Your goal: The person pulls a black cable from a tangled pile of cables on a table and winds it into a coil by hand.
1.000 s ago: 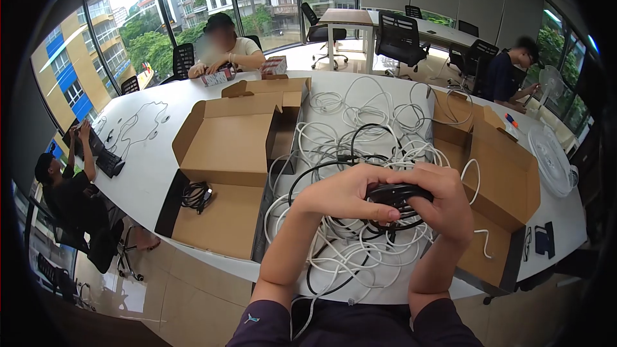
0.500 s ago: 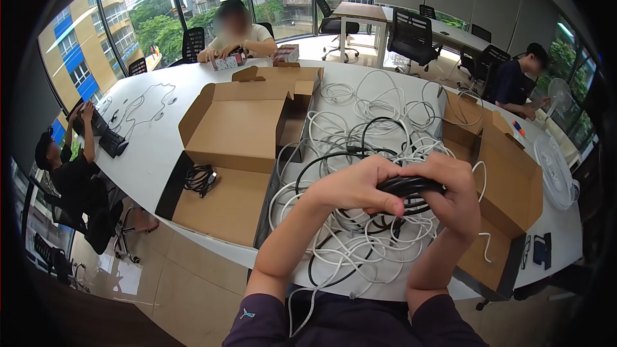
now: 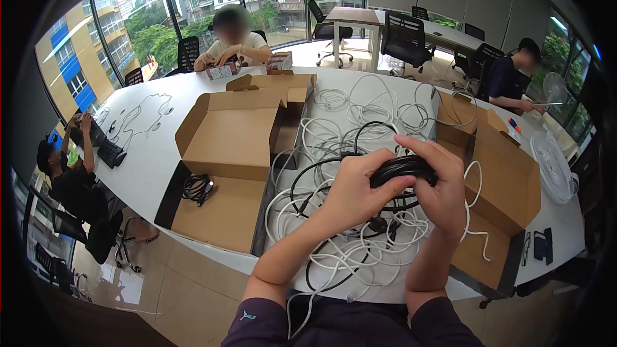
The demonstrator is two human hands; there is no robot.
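Observation:
Between my two hands is a thick coiled black cable [image 3: 403, 168], held above the pile. My left hand [image 3: 363, 187] is closed on the coil's left side, its thumb pressed against the front. On the right side my right hand [image 3: 442, 183] wraps the same coil, with the index finger raised off it. A black plug end [image 3: 378, 224] hangs below the coil. Beneath my hands, white cables [image 3: 340, 254] lie tangled with black ones across the table. The fingers behind the coil are hidden.
Left of the pile stands an open cardboard box [image 3: 225, 218] with a bundled black cable [image 3: 197, 189] inside. Another open box [image 3: 479, 254] is at the right, beside a white cable coil [image 3: 554, 167]. Three other people sit around the room. Eyeglasses [image 3: 526, 248] lie near the right edge.
My right index finger has lifted away from the coil, and my hands have turned so more of the coil shows. The whole view has shifted slightly.

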